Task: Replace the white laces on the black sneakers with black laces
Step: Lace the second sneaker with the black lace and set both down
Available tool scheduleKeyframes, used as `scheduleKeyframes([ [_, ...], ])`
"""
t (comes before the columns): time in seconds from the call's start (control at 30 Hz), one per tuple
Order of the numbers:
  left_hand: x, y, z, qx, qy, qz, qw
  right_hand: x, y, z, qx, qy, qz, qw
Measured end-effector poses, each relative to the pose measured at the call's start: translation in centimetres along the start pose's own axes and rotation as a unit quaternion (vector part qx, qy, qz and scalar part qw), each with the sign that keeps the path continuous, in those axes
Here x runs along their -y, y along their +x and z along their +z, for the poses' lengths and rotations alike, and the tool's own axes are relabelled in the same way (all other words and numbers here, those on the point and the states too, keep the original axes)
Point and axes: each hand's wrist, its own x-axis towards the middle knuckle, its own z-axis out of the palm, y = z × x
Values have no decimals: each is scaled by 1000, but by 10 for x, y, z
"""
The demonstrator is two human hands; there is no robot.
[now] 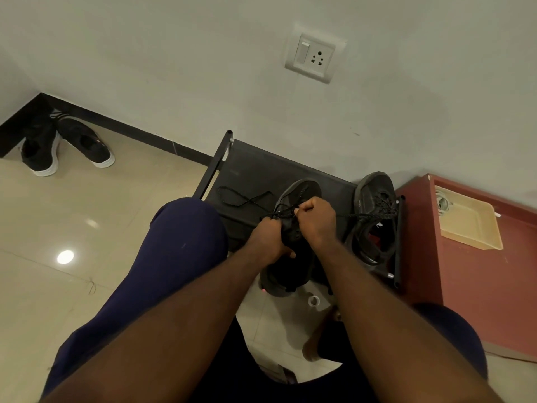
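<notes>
A black sneaker [293,199] is held over the front of a low black rack [255,170]. My left hand [268,241] grips its side by the eyelets. My right hand [316,218] is curled in a fist, pinching a black lace [283,212] at the eyelets. One end of that lace runs left in a loop over the rack [241,197]; the other runs right toward a second black sneaker [373,216], laced in black, on the rack's right end. No white lace is visible.
Another pair of black shoes with white soles [68,144] lies in the floor corner at far left. A red-brown cabinet [470,271] with a beige tray [470,219] stands right of the rack. My knees frame the view; a small white ring [313,301] lies on the tiles.
</notes>
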Motion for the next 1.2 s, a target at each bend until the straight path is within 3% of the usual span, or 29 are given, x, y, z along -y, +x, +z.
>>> scheduleKeyframes([
  [0.2,-1,0,0,6,-1,-10,1000,4,1,-2,18,-45,-17,999],
  [0.43,-2,1,1,12,12,-18,1000,16,12,-9,104,-60,33,992],
  [0.77,1,-3,1,11,-16,-9,1000,45,5,-17,178,-219,31,959],
  [1.0,5,1,3,-13,-26,-7,1000,43,-1,-25,133,-233,15,963],
  [1.2,1,3,2,-4,-11,2,1000,36,-24,-17,110,-320,-25,941],
])
